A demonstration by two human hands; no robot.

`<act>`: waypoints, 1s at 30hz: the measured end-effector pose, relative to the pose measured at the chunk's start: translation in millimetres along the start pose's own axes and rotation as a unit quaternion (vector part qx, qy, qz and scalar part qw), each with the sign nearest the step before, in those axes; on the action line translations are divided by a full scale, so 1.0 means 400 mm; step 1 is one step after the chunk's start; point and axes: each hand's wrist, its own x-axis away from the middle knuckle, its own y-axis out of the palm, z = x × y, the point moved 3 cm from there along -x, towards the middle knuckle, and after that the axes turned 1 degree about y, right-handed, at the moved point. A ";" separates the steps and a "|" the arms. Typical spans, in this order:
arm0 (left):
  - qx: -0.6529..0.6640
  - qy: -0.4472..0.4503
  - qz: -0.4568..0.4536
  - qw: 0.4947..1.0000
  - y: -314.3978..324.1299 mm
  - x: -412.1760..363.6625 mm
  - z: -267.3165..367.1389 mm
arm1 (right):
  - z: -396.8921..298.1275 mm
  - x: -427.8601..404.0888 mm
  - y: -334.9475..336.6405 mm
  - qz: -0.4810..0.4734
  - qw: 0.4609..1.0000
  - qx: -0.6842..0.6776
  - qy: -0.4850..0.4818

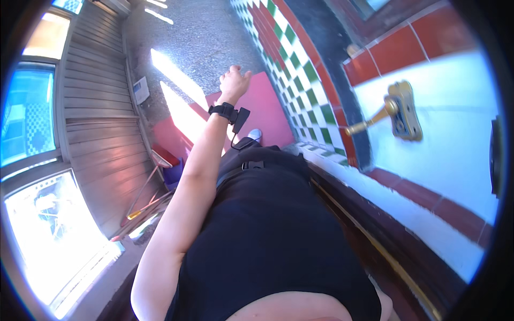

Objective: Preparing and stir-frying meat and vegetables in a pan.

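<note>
My left hand (235, 82) reaches forward over a pink mat (271, 104), holding nothing, its fingers loosely curled and a little apart. A black strap with a small black device (241, 119) and a cable sits around the left wrist. My right hand is out of view. To the right, a brass lever door handle (406, 110) is fixed on a white, red-edged surface. Below my left hand a light-coloured shoe (255, 135) shows on the mat.
Green-and-white checkered tiles (309, 92) run along the right wall. Slatted wooden panels (100, 92) with windows line the left side. A red dustpan (164, 155) and a purple container (173, 174) stand at their foot. A paper (141, 90) lies on the grey floor (200, 36).
</note>
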 end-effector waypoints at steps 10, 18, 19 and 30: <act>0.030 0.000 0.158 0.987 -0.336 -0.331 -0.160 | -0.403 -0.029 0.629 -0.230 0.960 0.152 0.052; -0.004 -0.025 0.216 0.976 -0.557 -0.665 -0.283 | -0.724 -0.219 0.977 -0.199 0.969 0.119 0.085; -0.019 -0.024 0.214 0.976 -0.584 -0.688 -0.308 | -0.765 -0.213 1.017 -0.182 0.973 0.124 0.066; 0.208 -0.149 0.173 0.951 -0.927 -1.064 -0.496 | -2.172 0.440 2.047 -0.231 0.711 0.250 -0.616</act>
